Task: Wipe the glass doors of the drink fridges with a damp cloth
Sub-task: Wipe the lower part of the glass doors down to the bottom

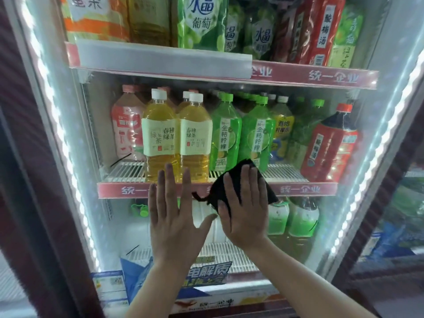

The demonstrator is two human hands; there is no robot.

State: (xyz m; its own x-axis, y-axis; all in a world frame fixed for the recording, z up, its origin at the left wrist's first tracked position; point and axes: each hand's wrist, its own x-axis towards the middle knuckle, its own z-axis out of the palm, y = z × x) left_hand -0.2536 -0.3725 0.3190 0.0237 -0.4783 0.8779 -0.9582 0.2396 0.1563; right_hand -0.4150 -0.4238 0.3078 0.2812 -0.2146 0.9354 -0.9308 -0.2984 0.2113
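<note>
The drink fridge's glass door (344,143) fills the view, lit by white strips down both sides. My right hand (243,207) lies flat with straight fingers on a black cloth (268,191), pressing it against the glass at the height of the middle shelf edge. My left hand (174,216) is just to its left, fingers spread and straight, palm toward the glass. I cannot tell whether the left palm touches the pane.
Behind the glass stand yellow tea bottles (160,134), green bottles (227,134) and red bottles (330,143) on wire shelves with red price strips (305,189). A dark red door frame (25,157) runs down the left; another fridge door (399,221) adjoins on the right.
</note>
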